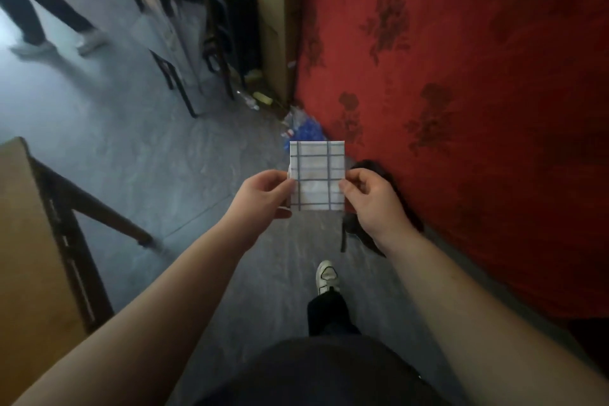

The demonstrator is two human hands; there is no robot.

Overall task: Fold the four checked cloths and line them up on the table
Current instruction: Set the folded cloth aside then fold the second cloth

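My left hand (263, 194) is pinching the left edge of the folded checked cloth (317, 175), and my right hand (372, 204) is pinching the right edge. Both hands have their fingers curled onto it. I am seeing the cloth as a small white rectangle with dark grid lines. It is hanging in the air between the two hands, its flat face turned toward me, above the grey floor (164, 158). Just to the right a red flowered drape (478, 92) is falling to the floor, and a dark shape that I cannot identify (382, 171) is showing behind the right hand. Near me, one white shoe (326, 275) is standing on the floor. A cardboard box (23, 257) is sitting at the near left. Blue and white plastic litter (306, 130) is lying farther off, beyond the cloth. At the far left another person's legs (43, 16) are blurring.
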